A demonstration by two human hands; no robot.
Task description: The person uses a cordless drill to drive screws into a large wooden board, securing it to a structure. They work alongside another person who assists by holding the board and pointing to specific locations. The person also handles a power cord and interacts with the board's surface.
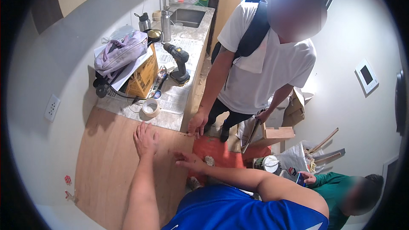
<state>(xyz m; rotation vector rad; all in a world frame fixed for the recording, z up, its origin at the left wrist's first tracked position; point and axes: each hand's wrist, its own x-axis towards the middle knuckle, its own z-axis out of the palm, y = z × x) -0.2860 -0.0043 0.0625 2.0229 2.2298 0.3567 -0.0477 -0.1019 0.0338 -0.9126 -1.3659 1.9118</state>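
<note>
Wooden panel point(108, 168) laid flat beside the stone countertop point(170, 117), pressed under left hand point(145, 139), palm down and fingers spread. Right hand point(189, 160) released, fingertips resting along the panel's right edge. Co-worker's hand point(197, 123) touching the far corner; tape roll point(150, 107) and cordless drill point(179, 63) beyond.

Brown carton point(144, 76) on counter (wall screen point(366, 75)).

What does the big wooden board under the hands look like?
The wooden board is a large flat sheet, light brown with a faint grain, like plywood. It lies level beside the grey stone counter, against the white wall. The left hand rests flat on it, the right hand grips its right edge, and a standing person's hand touches its far corner.
</note>
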